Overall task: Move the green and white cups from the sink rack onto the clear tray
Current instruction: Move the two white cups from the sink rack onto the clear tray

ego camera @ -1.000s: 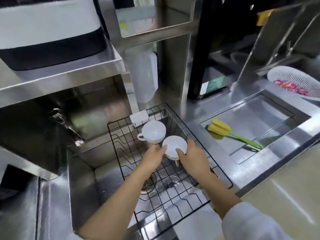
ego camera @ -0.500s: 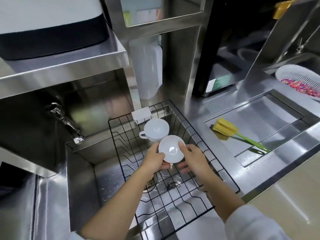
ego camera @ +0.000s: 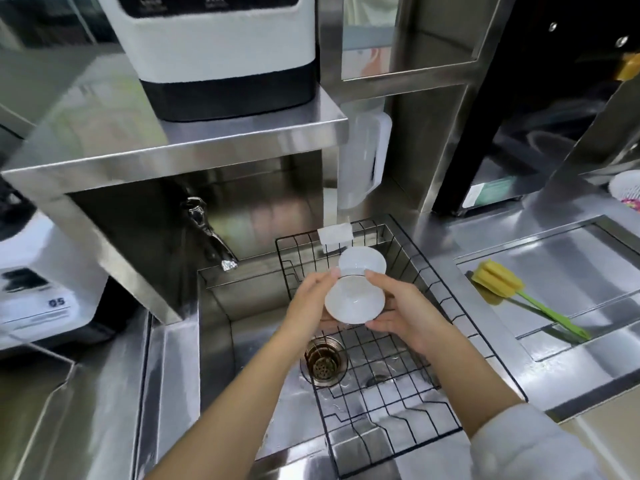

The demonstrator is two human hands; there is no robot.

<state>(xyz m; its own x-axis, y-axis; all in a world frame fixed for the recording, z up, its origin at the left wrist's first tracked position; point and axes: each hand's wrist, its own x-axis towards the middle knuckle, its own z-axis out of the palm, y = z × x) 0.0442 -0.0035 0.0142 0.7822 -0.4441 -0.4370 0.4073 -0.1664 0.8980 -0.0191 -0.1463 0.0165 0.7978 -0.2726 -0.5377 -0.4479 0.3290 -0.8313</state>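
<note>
A white cup [ego camera: 354,302] is held above the black wire sink rack [ego camera: 398,386], its open mouth turned toward me. My left hand [ego camera: 309,299] grips its left side and my right hand [ego camera: 401,311] cradles its right side and underside. A second white cup [ego camera: 362,260] sits just behind it at the back of the rack, partly hidden by the held cup. No green cup and no clear tray are in view.
The rack spans a steel sink with a drain strainer [ego camera: 325,360] and a tap [ego camera: 211,233] at the back left. A yellow sponge brush [ego camera: 512,292] lies on the drainboard to the right. A steel shelf [ego camera: 194,147] carries a white appliance [ego camera: 221,53]. A clear jug [ego camera: 362,157] stands behind the rack.
Both hands closed on the nearer white cup and lifted it off the rack, tilting its mouth toward me. My view swung left and up.
</note>
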